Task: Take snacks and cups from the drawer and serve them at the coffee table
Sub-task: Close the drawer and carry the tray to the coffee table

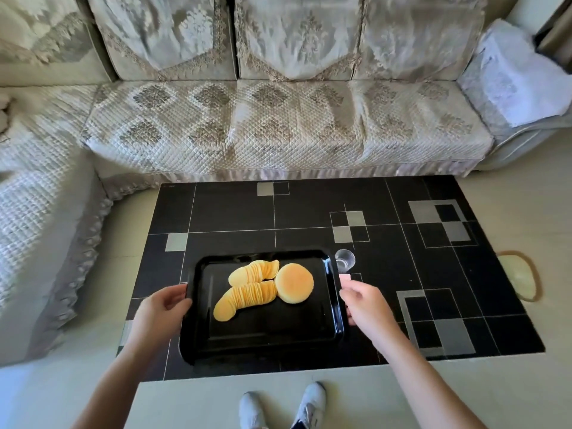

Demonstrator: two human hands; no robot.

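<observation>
A black tray (269,339) lies on the black patterned coffee table (387,212), near its front edge. On the tray are two fanned rows of yellow potato chips (247,294) and a round golden cake (294,283). My left hand (164,308) grips the tray's left rim. At the right rim, my right hand (363,301) has its fingers curled over the edge. A clear glass cup (344,260) stands upright on the table just beyond the tray's far right corner.
A quilted beige sofa (247,125) runs along the far side of the table and wraps round on the left. A pale oval mat (520,275) lies on the floor to the right. My grey shoes (281,407) stand at the table's front edge.
</observation>
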